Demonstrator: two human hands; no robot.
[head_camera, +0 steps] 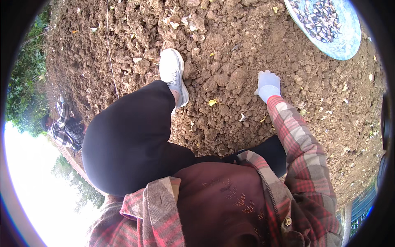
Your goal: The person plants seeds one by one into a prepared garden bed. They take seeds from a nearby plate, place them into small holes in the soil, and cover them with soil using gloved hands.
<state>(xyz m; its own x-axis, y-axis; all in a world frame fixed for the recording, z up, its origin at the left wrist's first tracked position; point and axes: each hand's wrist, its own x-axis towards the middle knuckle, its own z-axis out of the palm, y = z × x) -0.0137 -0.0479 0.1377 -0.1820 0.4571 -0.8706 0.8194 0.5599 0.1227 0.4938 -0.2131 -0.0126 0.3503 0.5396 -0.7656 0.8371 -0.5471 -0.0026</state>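
My right hand (269, 83), in a white knit glove, is palm down at the loose brown soil (222, 77). Its fingers bend downward, and whatever lies under them is hidden. Beyond it, at the upper right, a light blue basin (348, 46) stands on the ground, cut off by the picture's top edge. Inside lie many small purple-brown and pale clove-like pieces (321, 21); their exact kind is unclear. Out of view is my left hand. Between my shoe and the gloved hand, a yellow leaf (212, 102) rests on the clods.
My white shoe (172, 69) is planted in the soil below my bent left knee (129, 132). A thin string (110, 55) runs across the ground to the left. Farther left, another person (66, 126) in plaid is low to the ground near green bushes (27, 74).
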